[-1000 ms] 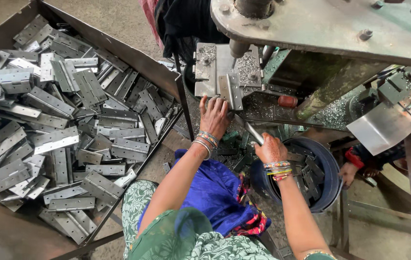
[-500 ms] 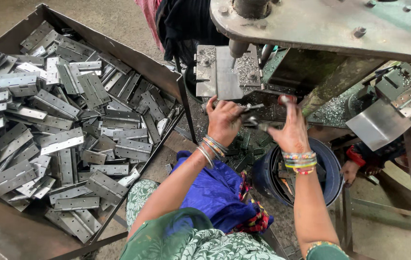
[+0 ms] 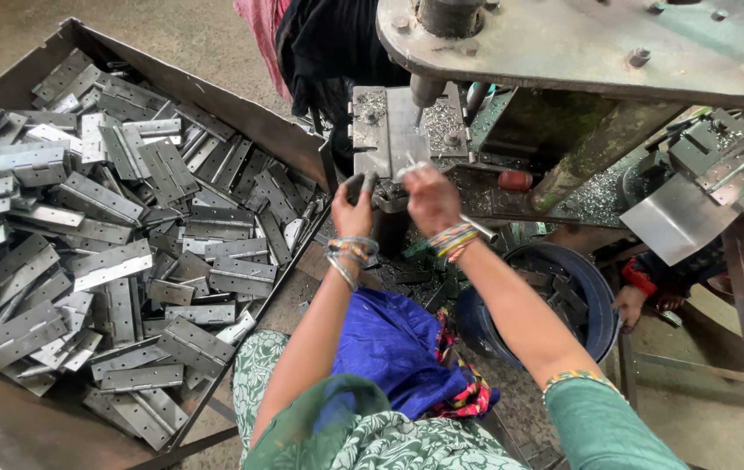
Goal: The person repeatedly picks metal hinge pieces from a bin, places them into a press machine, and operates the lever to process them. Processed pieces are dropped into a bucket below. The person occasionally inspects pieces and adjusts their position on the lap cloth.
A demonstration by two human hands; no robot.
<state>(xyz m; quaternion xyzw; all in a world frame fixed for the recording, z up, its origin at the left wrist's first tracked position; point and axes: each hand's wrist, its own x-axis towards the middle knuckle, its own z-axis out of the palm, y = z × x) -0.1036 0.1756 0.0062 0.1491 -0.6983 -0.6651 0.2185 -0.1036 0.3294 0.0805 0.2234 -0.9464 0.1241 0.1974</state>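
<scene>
Loading step: both hands, left hand (image 3: 353,211) and right hand (image 3: 428,198), closed around a hinge piece (image 3: 387,193) at the press bed (image 3: 389,130), next needing accurate seating.

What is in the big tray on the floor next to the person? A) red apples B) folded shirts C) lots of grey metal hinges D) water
C: the tray is heaped with flat grey metal hinges, to the side of the person's left hand.
</scene>
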